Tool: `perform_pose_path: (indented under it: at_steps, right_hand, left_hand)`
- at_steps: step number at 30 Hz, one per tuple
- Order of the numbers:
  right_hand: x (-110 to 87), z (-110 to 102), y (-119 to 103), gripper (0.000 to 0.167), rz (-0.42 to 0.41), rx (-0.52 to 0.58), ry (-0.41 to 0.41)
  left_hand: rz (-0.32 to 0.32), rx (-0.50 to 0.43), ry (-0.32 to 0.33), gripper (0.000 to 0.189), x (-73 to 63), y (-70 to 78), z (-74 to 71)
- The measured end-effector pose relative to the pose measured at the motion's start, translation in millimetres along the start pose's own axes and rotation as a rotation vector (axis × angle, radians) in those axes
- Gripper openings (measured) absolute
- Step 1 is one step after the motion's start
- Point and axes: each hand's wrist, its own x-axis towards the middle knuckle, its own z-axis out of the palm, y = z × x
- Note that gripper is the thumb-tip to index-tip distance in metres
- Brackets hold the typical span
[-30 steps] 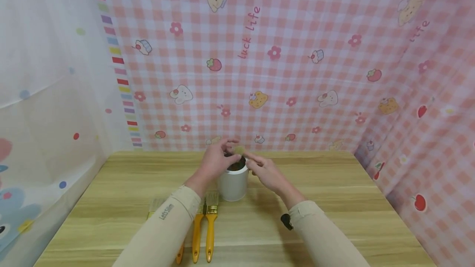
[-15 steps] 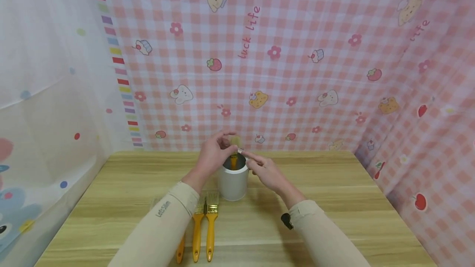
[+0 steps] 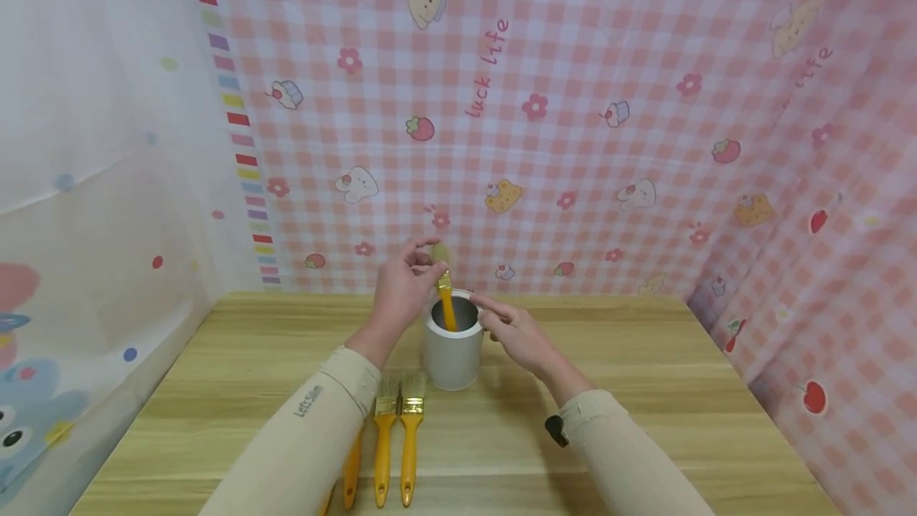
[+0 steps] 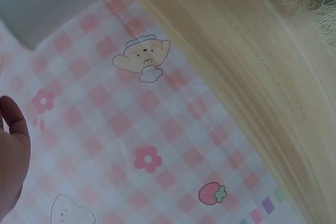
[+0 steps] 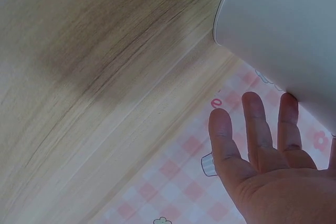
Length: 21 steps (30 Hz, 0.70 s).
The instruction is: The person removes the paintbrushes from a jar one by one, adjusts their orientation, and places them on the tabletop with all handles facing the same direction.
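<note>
A paintbrush point(image 3: 448, 309) with a yellow handle leans in the mouth of a white cylindrical holder point(image 3: 453, 363), bristles up and handle end inside. My left hand point(image 3: 403, 287) pinches it near the metal band and bristles, above the rim. In the left wrist view only part of the left hand point(image 4: 13, 153) shows, with the brush out of frame. Against the right side of the holder lies my right hand point(image 3: 521, 338), its index finger reaching along the rim. The right wrist view shows the other fingers point(image 5: 257, 129) extended, one tip at the holder's wall point(image 5: 278, 30).
On the wooden table point(image 3: 630, 404), two paintbrushes point(image 3: 410, 444) lie side by side left of the holder. More orange handles point(image 3: 351, 476) show partly beneath the left sleeve. A pink checked cloth point(image 3: 544, 150) hangs behind the table.
My left hand has moved up and slightly left with the paintbrush, which now shows more of its handle above the holder's mouth. The right hand has stayed at the rim.
</note>
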Motion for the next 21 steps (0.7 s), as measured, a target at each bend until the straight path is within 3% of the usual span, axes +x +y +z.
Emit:
perform_pose_path:
  at_steps: [7,12,15,18,21]
  right_hand:
    - [-1.3,0,0,0.044,-0.003,0.004,0.006]
    - [-2.2,0,0,0.044,0.001,0.004,0.014]
    - [-3.5,0,1,0.044,0.003,0.007,0.012]
    - [-3.3,0,1,0.043,0.01,0.006,0.008]
    - [-1.4,1,0,0.041,0.001,0.004,0.012]
  left_hand:
    - [0.006,-0.14,0.113,0.039,8.5,14.0,-21.3]
    - [-0.032,-0.329,0.162,0.04,19.9,23.4,-47.9]
    - [-0.074,-0.395,0.172,0.042,23.4,24.7,-66.3]
    - [-0.124,-0.39,0.167,0.046,22.7,21.3,-87.0]
    - [-0.186,-0.308,0.141,0.049,19.7,11.3,-108.6]
